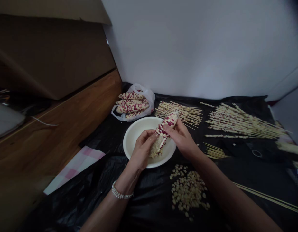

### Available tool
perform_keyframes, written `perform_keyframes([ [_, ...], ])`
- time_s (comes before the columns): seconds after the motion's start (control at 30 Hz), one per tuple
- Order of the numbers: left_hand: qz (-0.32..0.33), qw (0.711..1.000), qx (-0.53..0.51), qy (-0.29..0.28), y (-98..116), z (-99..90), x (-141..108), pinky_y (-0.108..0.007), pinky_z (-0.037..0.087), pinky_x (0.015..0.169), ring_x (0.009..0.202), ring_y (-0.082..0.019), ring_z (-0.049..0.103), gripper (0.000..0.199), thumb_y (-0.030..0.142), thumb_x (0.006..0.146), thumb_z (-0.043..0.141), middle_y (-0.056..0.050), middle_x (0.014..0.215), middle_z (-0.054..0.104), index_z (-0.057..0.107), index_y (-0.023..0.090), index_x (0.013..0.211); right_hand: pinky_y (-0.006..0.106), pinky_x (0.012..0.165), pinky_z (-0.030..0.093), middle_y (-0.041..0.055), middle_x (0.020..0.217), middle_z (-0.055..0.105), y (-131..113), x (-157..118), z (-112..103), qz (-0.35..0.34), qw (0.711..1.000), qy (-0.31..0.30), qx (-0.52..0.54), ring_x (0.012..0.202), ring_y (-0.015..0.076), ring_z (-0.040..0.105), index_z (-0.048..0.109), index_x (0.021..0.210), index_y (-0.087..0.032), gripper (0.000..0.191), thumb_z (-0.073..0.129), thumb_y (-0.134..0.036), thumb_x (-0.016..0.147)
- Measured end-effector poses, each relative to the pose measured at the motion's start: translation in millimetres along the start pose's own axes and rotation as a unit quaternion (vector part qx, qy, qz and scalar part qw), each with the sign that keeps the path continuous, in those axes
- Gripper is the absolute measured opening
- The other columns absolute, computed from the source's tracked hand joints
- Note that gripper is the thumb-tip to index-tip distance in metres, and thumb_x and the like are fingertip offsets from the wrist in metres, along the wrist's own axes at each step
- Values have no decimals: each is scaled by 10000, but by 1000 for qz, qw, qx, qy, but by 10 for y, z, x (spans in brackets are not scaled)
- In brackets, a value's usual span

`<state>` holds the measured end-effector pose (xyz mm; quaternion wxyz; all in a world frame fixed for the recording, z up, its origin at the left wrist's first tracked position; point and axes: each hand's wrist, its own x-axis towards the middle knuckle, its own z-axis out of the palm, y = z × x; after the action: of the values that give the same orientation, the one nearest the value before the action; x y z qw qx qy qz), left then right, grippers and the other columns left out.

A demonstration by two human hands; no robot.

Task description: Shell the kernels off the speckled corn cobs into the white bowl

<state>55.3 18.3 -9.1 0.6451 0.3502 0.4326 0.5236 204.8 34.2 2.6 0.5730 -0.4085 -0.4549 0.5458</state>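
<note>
A white and dark-red corn cob [166, 129] is held tilted over a white bowl [130, 141]. Its lower end has a patch stripped of kernels. My left hand [143, 149] is closed on the lower part of the cob, thumb against the kernels. Around the upper part, my right hand [181, 135] has its fingers wrapped, thumb lying on the front. Loose kernels [189, 190] lie in a pile on the black plastic sheet [149, 196], to the right of and nearer than the bowl.
Behind the bowl, a clear plastic bag [150, 96] holds several cobs [132, 106]. Skewers threaded with kernels [231, 120] lie in bundles at the back right, near bare sticks [215, 151]. A pink checked cloth [75, 167] lies at left, beside wooden boards [91, 100].
</note>
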Motion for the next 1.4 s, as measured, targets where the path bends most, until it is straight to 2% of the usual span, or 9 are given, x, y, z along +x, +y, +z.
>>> perform_keyframes([
  [0.2, 13, 1000, 13, 5, -5, -9, -13, -269, 525, 744, 791, -158, 664, 269, 284, 702, 791, -5, 896, 725, 694, 195, 937, 386, 939, 547, 19, 991, 675, -25, -18, -2, 1, 1000, -12, -15, 966, 218, 653, 560, 1027, -253, 388, 777, -477, 796],
  [0.33, 10, 1000, 9, 2, -8, -4, -11, -262, 515, 736, 834, -172, 671, 279, 232, 674, 732, -10, 924, 735, 696, 193, 948, 409, 945, 553, 31, 999, 680, -59, -27, -4, 0, 999, -16, -27, 979, 231, 660, 548, 1020, -253, 398, 778, -479, 787],
  [0.4, 2, 1000, -2, 0, -5, 3, -6, -267, 517, 747, 850, -182, 676, 288, 254, 667, 728, -19, 932, 740, 694, 187, 946, 411, 951, 548, 38, 1021, 684, -61, -27, -10, -7, 999, -13, -41, 983, 229, 658, 548, 1028, -251, 396, 772, -479, 795],
  [0.57, -16, 1000, 3, 8, -1, 20, -7, -281, 516, 718, 752, -172, 665, 316, 339, 695, 771, -12, 852, 726, 669, 185, 951, 394, 920, 546, 28, 990, 675, -34, -35, -9, -34, 997, -20, -63, 957, 222, 656, 552, 1040, -250, 366, 747, -473, 825],
  [0.8, 1, 1000, 28, 14, -2, 23, -21, -271, 505, 689, 726, -163, 641, 275, 270, 649, 697, 2, 820, 703, 656, 187, 908, 400, 974, 519, 31, 1062, 674, 21, -44, -1, -39, 995, -27, -87, 995, 219, 651, 543, 1058, -250, 338, 729, -455, 864],
  [0.97, 10, 999, 34, 18, -22, 16, -12, -246, 473, 651, 700, -145, 599, 265, 206, 601, 634, 18, 792, 675, 654, 191, 865, 382, 947, 522, 21, 1043, 663, 26, -41, -13, -31, 996, -36, -82, 991, 216, 643, 552, 1061, -243, 337, 732, -451, 866],
  [1.13, 20, 999, 26, -8, -29, 9, -17, -264, 490, 707, 794, -170, 614, 304, 210, 605, 637, -3, 872, 685, 679, 191, 905, 364, 928, 521, 14, 1007, 659, -25, -30, -32, -35, 995, -35, -83, 983, 215, 638, 558, 1069, -241, 356, 732, -470, 861],
  [1.27, 7, 999, 35, 9, -20, 37, -28, -266, 481, 691, 777, -169, 611, 254, 258, 655, 675, 2, 858, 673, 666, 195, 901, 368, 917, 527, 21, 1019, 674, -29, -27, -37, -27, 995, -30, -89, 982, 221, 646, 561, 1073, -244, 362, 728, -484, 859],
  [1.4, 4, 999, 34, 22, -16, 47, -25, -256, 463, 665, 740, -161, 591, 245, 197, 602, 619, 9, 807, 658, 653, 198, 844, 387, 959, 523, 30, 1071, 682, -11, -42, -28, -31, 993, -39, -104, 1007, 225, 650, 565, 1071, -251, 336, 725, -469, 871],
])
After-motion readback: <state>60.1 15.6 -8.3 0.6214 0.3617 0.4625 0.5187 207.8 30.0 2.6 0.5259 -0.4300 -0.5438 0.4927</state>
